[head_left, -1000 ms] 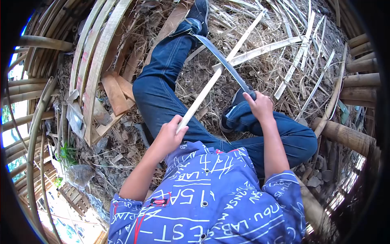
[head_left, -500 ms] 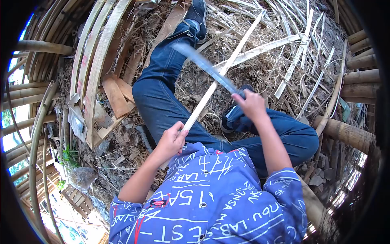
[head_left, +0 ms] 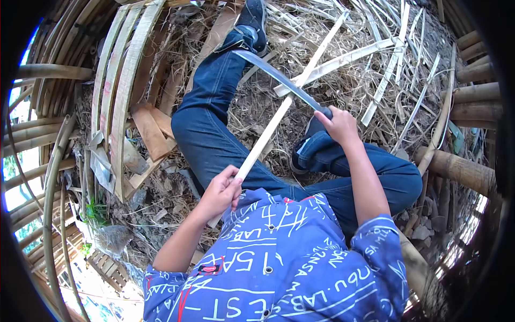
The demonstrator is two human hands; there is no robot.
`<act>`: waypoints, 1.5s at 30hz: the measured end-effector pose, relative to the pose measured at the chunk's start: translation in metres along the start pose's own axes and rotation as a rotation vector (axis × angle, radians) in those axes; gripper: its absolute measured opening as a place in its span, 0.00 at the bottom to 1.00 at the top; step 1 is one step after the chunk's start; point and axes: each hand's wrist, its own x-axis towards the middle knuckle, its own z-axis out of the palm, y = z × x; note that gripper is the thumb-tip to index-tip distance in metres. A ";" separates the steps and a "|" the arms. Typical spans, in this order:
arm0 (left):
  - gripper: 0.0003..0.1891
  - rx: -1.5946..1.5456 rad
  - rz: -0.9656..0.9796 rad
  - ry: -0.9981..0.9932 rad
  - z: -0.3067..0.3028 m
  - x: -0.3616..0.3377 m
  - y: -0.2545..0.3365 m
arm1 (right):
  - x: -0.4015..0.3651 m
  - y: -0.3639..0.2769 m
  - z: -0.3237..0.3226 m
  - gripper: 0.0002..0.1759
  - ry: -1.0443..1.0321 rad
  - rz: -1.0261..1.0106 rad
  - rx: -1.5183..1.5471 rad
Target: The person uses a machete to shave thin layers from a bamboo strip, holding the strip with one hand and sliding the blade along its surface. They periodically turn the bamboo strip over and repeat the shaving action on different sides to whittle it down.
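Note:
My left hand (head_left: 221, 190) is closed around the near end of a long pale bamboo strip (head_left: 266, 135), close to my shirt. The strip slants away from me to the upper right. In my right hand (head_left: 341, 126) is the dark handle of a machete (head_left: 276, 73) with a long, slightly curved blade. Its blade lies across the strip near the strip's middle, and the tip points to the upper left, over my trouser leg near the ankle. A second flat bamboo strip (head_left: 343, 63) rests on the ground behind the crossing point.
Curly shavings (head_left: 257, 107) cover the ground between my legs. Several split strips (head_left: 386, 91) lie at the upper right. Long slats (head_left: 129, 70) and a brown board (head_left: 150, 131) are on the left. Bamboo poles (head_left: 461, 170) border both sides.
The machete, blurred by motion before, now shows sharp and sits slightly higher up in the view. My right hand has shifted a little right; my left still grips the strip.

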 end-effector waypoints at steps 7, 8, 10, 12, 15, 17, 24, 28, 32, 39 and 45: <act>0.05 -0.155 -0.011 -0.083 -0.005 -0.003 0.010 | -0.009 -0.009 -0.008 0.35 -0.023 -0.141 -0.040; 0.05 -0.157 -0.019 -0.081 -0.004 -0.001 0.007 | -0.003 -0.003 -0.010 0.36 -0.050 -0.090 -0.099; 0.05 -0.055 -0.022 -0.044 -0.005 0.008 0.002 | 0.007 0.007 0.000 0.36 -0.008 0.026 -0.027; 0.05 -0.067 -0.014 -0.045 -0.006 0.009 0.005 | 0.009 0.004 0.004 0.35 0.033 0.000 0.001; 0.05 -0.125 -0.022 -0.083 -0.005 0.004 0.010 | -0.003 -0.001 -0.007 0.35 0.023 -0.071 -0.056; 0.05 -0.125 -0.018 -0.095 -0.006 0.000 0.008 | 0.004 0.007 -0.016 0.36 0.016 0.018 -0.111; 0.06 -0.113 -0.073 -0.196 -0.022 0.013 -0.002 | -0.005 0.007 -0.010 0.38 -0.001 -0.013 -0.118; 0.10 0.105 -0.192 -0.143 -0.011 0.026 0.012 | -0.013 -0.001 -0.003 0.39 -0.022 -0.090 -0.152; 0.16 0.262 -0.195 0.030 0.000 0.036 0.017 | -0.021 -0.016 0.001 0.39 -0.019 -0.110 -0.117; 0.17 0.484 0.153 0.226 0.005 0.046 -0.002 | -0.029 -0.030 0.003 0.40 -0.044 -0.172 -0.142; 0.18 0.491 0.104 0.240 0.006 0.033 -0.009 | 0.007 0.010 -0.017 0.39 0.001 0.012 -0.227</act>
